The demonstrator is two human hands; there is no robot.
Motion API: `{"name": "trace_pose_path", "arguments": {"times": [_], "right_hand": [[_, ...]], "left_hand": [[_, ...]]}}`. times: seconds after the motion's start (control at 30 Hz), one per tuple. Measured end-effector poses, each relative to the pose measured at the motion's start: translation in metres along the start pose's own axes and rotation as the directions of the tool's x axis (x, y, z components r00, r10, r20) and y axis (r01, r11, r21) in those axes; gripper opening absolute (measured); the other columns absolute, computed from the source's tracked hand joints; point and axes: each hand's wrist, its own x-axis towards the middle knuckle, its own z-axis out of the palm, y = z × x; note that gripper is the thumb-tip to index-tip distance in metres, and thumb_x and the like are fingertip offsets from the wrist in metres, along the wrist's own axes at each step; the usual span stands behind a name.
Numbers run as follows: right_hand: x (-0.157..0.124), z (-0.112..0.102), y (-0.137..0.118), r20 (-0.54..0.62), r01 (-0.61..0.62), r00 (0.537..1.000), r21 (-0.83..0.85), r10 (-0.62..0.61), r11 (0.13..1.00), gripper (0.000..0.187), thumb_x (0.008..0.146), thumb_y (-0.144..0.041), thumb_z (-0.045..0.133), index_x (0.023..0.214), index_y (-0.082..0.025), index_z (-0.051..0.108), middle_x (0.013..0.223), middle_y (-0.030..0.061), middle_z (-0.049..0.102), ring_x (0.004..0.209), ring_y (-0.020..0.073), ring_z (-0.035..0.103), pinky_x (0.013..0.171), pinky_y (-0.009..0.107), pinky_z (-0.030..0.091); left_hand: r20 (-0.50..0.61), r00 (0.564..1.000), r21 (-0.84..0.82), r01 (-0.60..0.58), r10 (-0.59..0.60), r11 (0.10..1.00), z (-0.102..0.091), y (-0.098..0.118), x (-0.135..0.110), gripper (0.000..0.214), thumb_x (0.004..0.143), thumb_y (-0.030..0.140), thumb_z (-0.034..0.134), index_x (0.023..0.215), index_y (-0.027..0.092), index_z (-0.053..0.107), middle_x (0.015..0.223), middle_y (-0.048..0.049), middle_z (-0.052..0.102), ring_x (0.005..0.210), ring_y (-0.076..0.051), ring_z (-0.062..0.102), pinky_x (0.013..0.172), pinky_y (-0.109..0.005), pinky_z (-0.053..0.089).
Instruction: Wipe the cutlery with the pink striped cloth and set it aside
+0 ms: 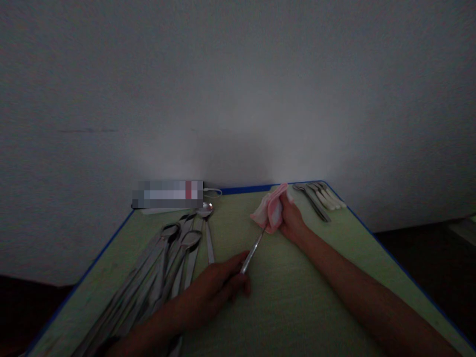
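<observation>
My left hand (217,285) grips the handle end of a long metal spoon (253,251) that slants up to the right over the green table (297,297). My right hand (288,218) is closed around a pink-and-white cloth (270,210), which is wrapped over the spoon's upper end and hides its bowl. Both hands rest low on the tabletop, about a forearm apart.
Several long metal spoons (174,253) lie fanned on the table's left side. A few utensils with pale handles (320,197) lie at the far right corner. A flat blurred packet (167,195) sits at the back edge by the wall. The table has a blue rim (245,189).
</observation>
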Motion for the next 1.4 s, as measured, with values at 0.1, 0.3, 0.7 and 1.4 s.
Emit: {"name": "trace_pose_path", "arguments": {"times": [0.1, 0.3, 0.7, 1.4], "right_hand": [[0.002, -0.002, 0.001, 0.044, -0.031, 0.999, -0.001, 0.031, 1.0, 0.029, 0.066, -0.044, 0.066, 0.078, -0.019, 0.06, 0.068, -0.0008, 0.065, 0.06, 0.0131, 0.059, 0.059, 0.024, 0.047], [-0.002, -0.002, 0.0, 0.171, -0.036, 0.984, -0.074, 0.048, 0.997, 0.029, 0.067, -0.041, 0.066, 0.084, -0.018, 0.061, 0.07, 0.0003, 0.066, 0.06, 0.0126, 0.059, 0.06, 0.025, 0.046], [0.001, 0.0, 0.001, 0.032, -0.066, 0.997, 0.043, 0.065, 0.997, 0.031, 0.073, -0.047, 0.057, 0.086, -0.019, 0.06, 0.078, 0.0019, 0.067, 0.072, 0.0157, 0.06, 0.065, 0.027, 0.047], [-0.007, 0.001, -0.002, 0.2, -0.1, 0.974, -0.049, 0.107, 0.994, 0.022, 0.061, -0.013, 0.065, 0.082, -0.016, 0.061, 0.075, -0.0002, 0.067, 0.065, 0.0127, 0.059, 0.068, 0.026, 0.048]], "left_hand": [[0.004, 1.0, 0.014, 0.014, -0.014, 1.0, -0.001, 0.002, 0.0, 0.035, 0.093, 0.032, 0.03, 0.128, 0.025, 0.035, 0.086, 0.0019, 0.06, 0.073, -0.012, 0.052, 0.069, -0.021, 0.041], [-0.011, 1.0, -0.022, 0.017, -0.017, 1.0, 0.0, 0.001, 0.0, 0.035, 0.093, 0.032, 0.03, 0.128, 0.025, 0.034, 0.084, 0.0028, 0.06, 0.07, -0.012, 0.053, 0.068, -0.021, 0.042], [-0.025, 0.999, 0.026, 0.023, -0.022, 0.999, 0.003, -0.01, 0.001, 0.033, 0.092, 0.035, 0.03, 0.079, 0.017, 0.055, 0.072, 0.0015, 0.053, 0.064, -0.01, 0.05, 0.061, -0.02, 0.037], [-0.035, 0.998, 0.066, 0.051, -0.048, 0.997, 0.002, -0.007, 0.002, 0.033, 0.092, 0.038, 0.031, 0.08, 0.017, 0.054, 0.073, 0.0015, 0.053, 0.065, -0.01, 0.049, 0.061, -0.02, 0.036]]}}
